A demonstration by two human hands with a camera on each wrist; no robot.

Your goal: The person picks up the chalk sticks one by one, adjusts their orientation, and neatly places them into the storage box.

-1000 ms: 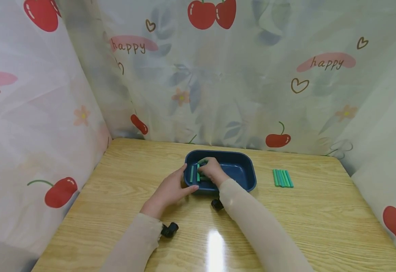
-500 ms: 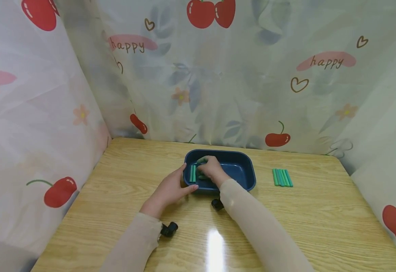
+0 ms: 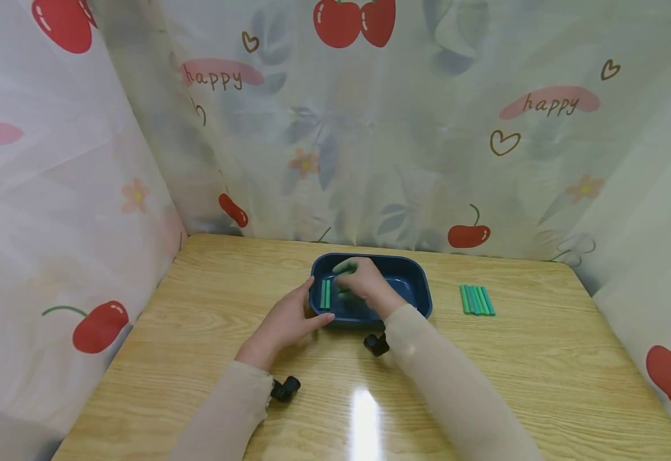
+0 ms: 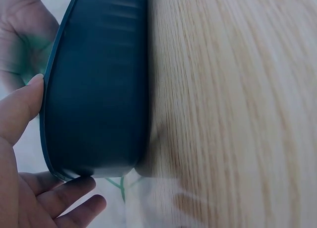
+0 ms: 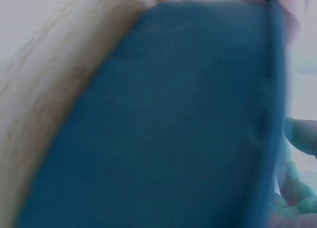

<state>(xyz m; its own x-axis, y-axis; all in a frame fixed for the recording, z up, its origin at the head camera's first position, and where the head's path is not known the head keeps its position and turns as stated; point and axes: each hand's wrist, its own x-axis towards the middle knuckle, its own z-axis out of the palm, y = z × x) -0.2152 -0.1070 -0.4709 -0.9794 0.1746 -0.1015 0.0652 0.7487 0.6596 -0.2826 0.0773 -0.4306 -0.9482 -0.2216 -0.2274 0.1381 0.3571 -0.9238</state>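
A dark blue, round-cornered tray sits upright on the table, two green sticks lying side by side near its left end.

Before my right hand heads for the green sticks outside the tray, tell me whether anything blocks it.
Only the right end of the blue tray stands between your right hand and those green sticks. Beyond that rim, nothing visible is in the way.
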